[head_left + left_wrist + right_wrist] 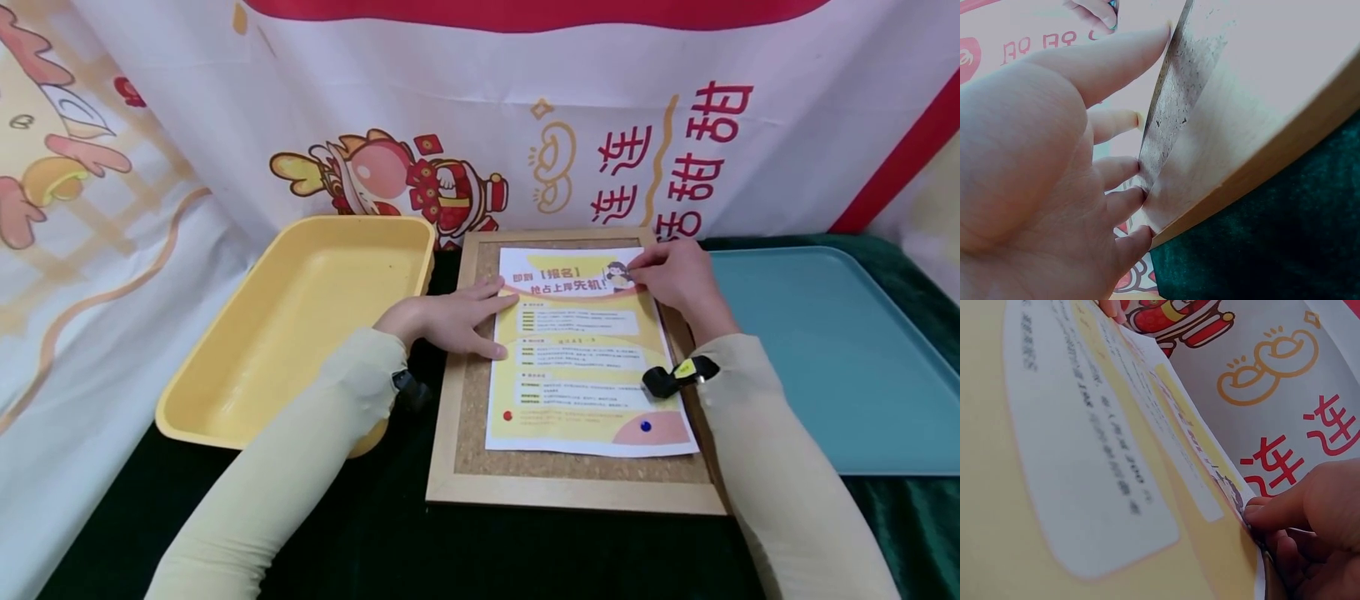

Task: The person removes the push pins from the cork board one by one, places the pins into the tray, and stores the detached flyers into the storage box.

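Observation:
A yellow and white printed poster [573, 333] lies on a wood-framed cork board [468, 417]. Red and blue round pin heads, a red pin [507, 415] and a blue pin [646, 426], show near its lower corners. My left hand [461, 321] rests with spread, straight fingers on the poster's left edge and the board; the left wrist view shows the palm side. At the upper right edge my right hand [678, 279] pinches the poster between thumb and curled fingers. In the right wrist view the thumb [1272, 515] meets the edge; anything small between the fingertips is hidden.
A yellow tub [300, 317] stands left of the board, partly behind the left sleeve. To the right lies a blue-green tray [832, 358]. Dark green cloth [360, 533] covers the table, and a printed white curtain [465, 92] hangs behind.

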Motion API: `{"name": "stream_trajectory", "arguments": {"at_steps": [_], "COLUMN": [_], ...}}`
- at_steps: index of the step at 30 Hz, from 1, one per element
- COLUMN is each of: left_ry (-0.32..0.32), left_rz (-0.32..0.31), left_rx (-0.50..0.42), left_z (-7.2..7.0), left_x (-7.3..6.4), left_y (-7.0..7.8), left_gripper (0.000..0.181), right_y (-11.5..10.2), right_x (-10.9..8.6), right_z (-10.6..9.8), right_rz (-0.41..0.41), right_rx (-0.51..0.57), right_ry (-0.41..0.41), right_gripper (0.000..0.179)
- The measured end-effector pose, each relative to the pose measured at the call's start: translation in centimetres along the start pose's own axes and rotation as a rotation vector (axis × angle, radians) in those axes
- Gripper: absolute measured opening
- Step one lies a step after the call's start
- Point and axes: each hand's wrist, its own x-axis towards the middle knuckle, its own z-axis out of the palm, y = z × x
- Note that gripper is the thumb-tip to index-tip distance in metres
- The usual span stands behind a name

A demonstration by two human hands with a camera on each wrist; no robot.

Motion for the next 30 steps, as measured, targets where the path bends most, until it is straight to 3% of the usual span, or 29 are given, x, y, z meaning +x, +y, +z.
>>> {"name": "stream_trajectory", "arguments": {"at_steps": [16, 30], "left_ry": [0.003, 0.004], "left_rz": [0.016, 0.012], "left_rx": [0.007, 0.008], "left_z": [0.1, 0.1], "left_x": [0.2, 0.1], "left_y": [0.0, 0.1], "left_gripper": [0.094, 0.094], "right_y": [0.5, 0.9], "right_x": [0.2, 0.3], "right_z": [-1.9, -2.5], "right_rz": [0.067, 0.072], "right_rx": [0.139, 0.148], "right_ry": [-0.04, -0.048], "right_gripper": [0.032, 0.036]}}
